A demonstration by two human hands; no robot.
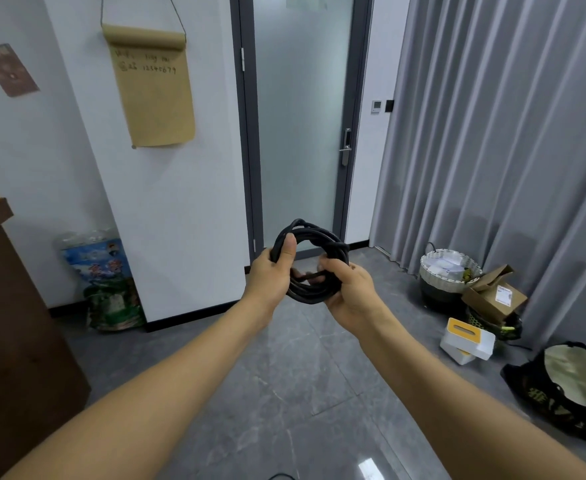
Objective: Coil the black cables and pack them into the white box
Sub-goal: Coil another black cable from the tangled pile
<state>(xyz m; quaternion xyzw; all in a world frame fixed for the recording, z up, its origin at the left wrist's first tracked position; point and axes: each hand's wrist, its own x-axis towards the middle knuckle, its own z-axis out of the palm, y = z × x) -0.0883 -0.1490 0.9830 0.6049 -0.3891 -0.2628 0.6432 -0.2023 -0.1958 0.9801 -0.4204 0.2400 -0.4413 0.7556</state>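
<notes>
Both hands are up in front of us at chest height, and between them sits the black cable (310, 261), already wound into a tidy round coil. Our left hand (272, 271) grips the coil at its nine o'clock edge, thumb laid flat along the outer loops, fingers curled behind. Our right hand (348, 289) clasps the five o'clock side, fingers wrapped around the lower strands, with one short stretch of cable crossing the middle of the ring just beside the fingertips. So both hands are closed on the cable, none of it dangling that we can see.

Well below and off at four o'clock, on the grey tiled floor (284, 393), we spot a white box (466, 339) with a yellow slotted top, sitting tilted. Just behind it are an open cardboard box (494, 294) and a woven basket (449, 268) lined with a bag, all against the grey curtain (509, 133). A black bag (568, 389) lies near the lower right edge. Straight ahead at twelve o'clock stands a frosted glass door (302, 116); a brown paper scroll (153, 88) hangs at eleven o'clock.
</notes>
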